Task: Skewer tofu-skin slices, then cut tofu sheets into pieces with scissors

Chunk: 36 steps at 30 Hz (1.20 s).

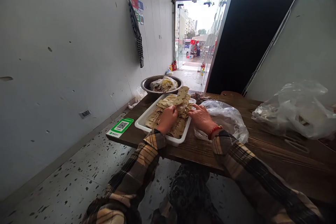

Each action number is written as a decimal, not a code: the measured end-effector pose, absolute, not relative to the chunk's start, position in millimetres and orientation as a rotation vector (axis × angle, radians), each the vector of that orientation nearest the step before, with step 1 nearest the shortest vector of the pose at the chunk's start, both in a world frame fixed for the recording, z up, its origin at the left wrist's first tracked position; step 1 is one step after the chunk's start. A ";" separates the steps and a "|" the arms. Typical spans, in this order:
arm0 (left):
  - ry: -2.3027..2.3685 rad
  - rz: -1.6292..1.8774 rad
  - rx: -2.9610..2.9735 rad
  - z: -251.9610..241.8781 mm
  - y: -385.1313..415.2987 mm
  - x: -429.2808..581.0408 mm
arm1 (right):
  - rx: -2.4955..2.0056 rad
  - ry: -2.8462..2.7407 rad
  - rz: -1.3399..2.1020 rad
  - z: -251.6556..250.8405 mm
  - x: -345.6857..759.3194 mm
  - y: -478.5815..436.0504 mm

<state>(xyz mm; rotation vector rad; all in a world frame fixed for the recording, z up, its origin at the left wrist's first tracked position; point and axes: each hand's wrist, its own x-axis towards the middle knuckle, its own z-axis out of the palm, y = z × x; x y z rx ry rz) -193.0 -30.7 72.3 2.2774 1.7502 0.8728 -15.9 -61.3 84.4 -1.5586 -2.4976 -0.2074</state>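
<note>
My left hand (168, 119) is closed around the thin stick of a skewer of pale, flat food slices (182, 96). The slices have small dark spots or holes, and the skewer points up and away over the tray. My right hand (201, 117) is at the tray's right rim, with bent fingertips pinched by the slices; what lies between them is too small to make out. Under both hands, a white plastic tray (141, 125) holds a pile of similar skewers (154, 119), their sticks pointing left and toward me.
Behind the tray stands a metal basin (143, 85) with bagged skewers. A clear plastic bag (231, 117) lies right of the tray, near loose sticks (278, 152) and another bag (296, 108). A green QR code card (122, 126) sits on the wooden table's (191, 152) left corner.
</note>
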 end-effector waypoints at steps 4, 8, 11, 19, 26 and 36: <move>1.745 0.894 2.264 72.4 -30.4 -193.7 | -1.558 -2.483 -0.134 81.1 -17.0 -52.4; 1.733 0.934 2.269 71.8 -30.9 -195.5 | -1.543 -2.366 -0.108 82.5 -8.8 -55.3; 1.748 0.967 2.242 73.8 -30.8 -197.6 | -1.551 -2.242 -0.098 78.2 7.5 -67.7; 1.901 0.888 2.304 94.2 -24.9 -204.5 | -1.488 -1.892 0.056 2.8 73.7 -110.0; 1.793 0.496 2.480 77.5 -36.7 -191.8 | -1.476 -1.823 0.117 -32.8 98.2 -131.4; 1.917 0.165 2.574 88.9 -61.3 -183.7 | -1.427 -1.792 0.028 -48.2 118.9 -149.6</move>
